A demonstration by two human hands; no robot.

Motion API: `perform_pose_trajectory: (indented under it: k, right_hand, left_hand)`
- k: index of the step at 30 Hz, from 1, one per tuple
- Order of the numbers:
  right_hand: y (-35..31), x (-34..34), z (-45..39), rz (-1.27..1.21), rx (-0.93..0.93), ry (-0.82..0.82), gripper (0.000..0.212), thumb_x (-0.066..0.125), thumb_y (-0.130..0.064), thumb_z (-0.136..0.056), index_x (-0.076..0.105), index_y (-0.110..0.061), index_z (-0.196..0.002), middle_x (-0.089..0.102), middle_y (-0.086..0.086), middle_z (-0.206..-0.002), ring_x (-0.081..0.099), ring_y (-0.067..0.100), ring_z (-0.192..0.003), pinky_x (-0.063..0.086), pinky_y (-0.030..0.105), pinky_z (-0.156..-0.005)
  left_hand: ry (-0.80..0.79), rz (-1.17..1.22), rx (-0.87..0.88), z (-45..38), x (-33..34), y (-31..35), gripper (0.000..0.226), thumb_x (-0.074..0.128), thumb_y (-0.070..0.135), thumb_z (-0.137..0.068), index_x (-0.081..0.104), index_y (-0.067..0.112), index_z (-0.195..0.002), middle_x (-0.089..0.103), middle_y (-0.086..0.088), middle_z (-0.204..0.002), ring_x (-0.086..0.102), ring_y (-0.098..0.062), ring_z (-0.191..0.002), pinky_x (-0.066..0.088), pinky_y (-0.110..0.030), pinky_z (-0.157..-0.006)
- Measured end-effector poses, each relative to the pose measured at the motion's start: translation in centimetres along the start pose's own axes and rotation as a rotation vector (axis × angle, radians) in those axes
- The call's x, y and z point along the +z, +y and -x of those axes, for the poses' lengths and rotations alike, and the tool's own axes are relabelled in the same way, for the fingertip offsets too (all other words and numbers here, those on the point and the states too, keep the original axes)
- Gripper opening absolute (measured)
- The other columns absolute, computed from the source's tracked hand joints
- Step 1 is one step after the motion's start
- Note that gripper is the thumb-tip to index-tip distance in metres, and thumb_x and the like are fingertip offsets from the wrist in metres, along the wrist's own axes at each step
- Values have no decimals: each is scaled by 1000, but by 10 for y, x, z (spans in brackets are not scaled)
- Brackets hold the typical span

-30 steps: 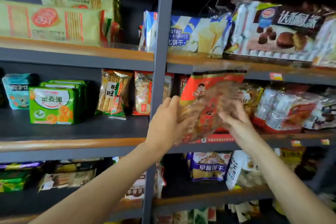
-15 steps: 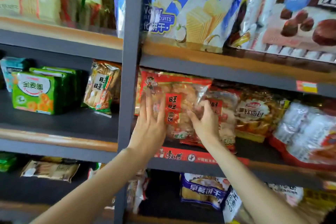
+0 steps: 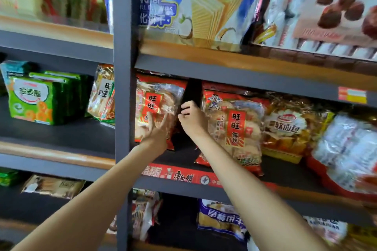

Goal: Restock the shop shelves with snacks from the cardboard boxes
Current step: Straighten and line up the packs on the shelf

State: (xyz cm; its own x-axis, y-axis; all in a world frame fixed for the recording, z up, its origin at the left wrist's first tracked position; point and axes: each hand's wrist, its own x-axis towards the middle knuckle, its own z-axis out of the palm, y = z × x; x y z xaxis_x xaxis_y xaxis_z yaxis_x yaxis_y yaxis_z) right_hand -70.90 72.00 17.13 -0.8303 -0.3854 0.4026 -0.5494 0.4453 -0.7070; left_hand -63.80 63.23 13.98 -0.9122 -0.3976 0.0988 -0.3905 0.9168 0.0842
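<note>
A red-and-clear rice cracker bag (image 3: 157,100) stands upright on the middle shelf (image 3: 285,175), just right of the grey upright post (image 3: 122,108). My left hand (image 3: 158,131) presses flat against its lower front with fingers spread. My right hand (image 3: 191,118) is in the dark gap beside the bag's right edge, fingers curled, with nothing visibly in them. A second, matching rice cracker bag (image 3: 234,128) stands to the right of that gap, behind my right wrist.
A soft bread bag (image 3: 289,126) and white-wrapped packs (image 3: 346,153) fill the shelf's right part. Green biscuit packs (image 3: 38,100) stand in the left bay. Wafer bag (image 3: 193,6) sits on the shelf above. More bags lie on the lower shelf (image 3: 220,218).
The rice cracker bag went from my hands onto the middle shelf beside the post. My right hand has come off it into the gap, and the view has moved closer.
</note>
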Motion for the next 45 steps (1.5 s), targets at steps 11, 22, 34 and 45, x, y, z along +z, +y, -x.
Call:
perform_pose_trajectory:
  k: [11, 22, 34, 45]
  right_hand:
    - [46, -79, 51, 919, -40, -122, 77, 69, -32, -80, 21, -25, -141, 3, 13, -149, 20, 42, -130, 26, 54, -105]
    - [-65, 14, 84, 27, -837, 346, 36, 51, 6, -79, 52, -1, -114, 49, 18, -115, 43, 23, -113, 36, 34, -100]
    - [-248, 323, 213, 139, -945, -564, 28, 57, -12, -86, 59, -6, -113, 52, 12, -116, 49, 31, -107, 40, 42, -91]
    - [-349, 555, 335, 240, -807, -1280, 32, 49, -26, -95, 47, -17, -126, 40, 7, -131, 36, 25, -125, 33, 35, -103]
  left_hand:
    - [122, 64, -1, -18, 15, 17, 67, 42, 21, -92, 8, 9, -149, 8, -10, -156, 4, -43, -141, 15, -59, -109]
    - [943, 375, 390, 123, -2, -111, 36, 44, 6, -75, 47, 13, -110, 47, -8, -119, 47, -28, -104, 35, -37, -87]
    - [670, 369, -736, 351, 51, -453, 38, 53, 4, -79, 50, 5, -117, 49, -17, -116, 49, -36, -108, 32, -42, -88]
    - [337, 825, -1592, 552, 136, -673, 32, 59, 19, -85, 58, -6, -105, 63, -27, -104, 60, -40, -97, 47, -42, -79]
